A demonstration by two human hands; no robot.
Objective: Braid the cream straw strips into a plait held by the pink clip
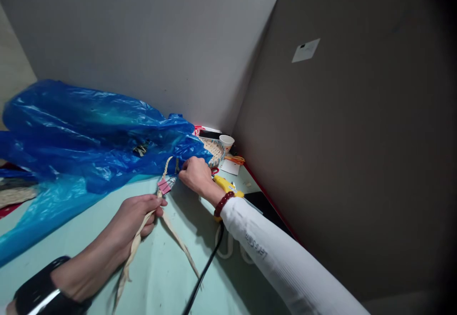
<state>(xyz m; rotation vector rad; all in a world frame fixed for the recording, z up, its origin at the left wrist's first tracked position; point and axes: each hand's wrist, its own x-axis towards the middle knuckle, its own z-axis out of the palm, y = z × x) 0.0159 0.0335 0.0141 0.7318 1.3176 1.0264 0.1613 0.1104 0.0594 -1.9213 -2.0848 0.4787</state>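
Observation:
My left hand (148,210) is closed around pale straw-like strands (134,246), pinching them just under a pink binder clip (164,186). Two loose ends hang from the grip, one toward me and one to the right. Above the clip, a thin braided length (167,166) of the same fibre rises to the blue plastic bag (117,138). My right hand (197,174) is at the bag's edge, up and to the right of the clip, its fingers curled in. What those fingers hold, if anything, is hidden.
Beneath my right forearm lies a yellow glue gun (224,184) with a black cable (205,274). Behind stand a white paper cup (226,141) and a woven basket (216,151). A grey partition (339,138) closes off the right side of the pale green table (157,277).

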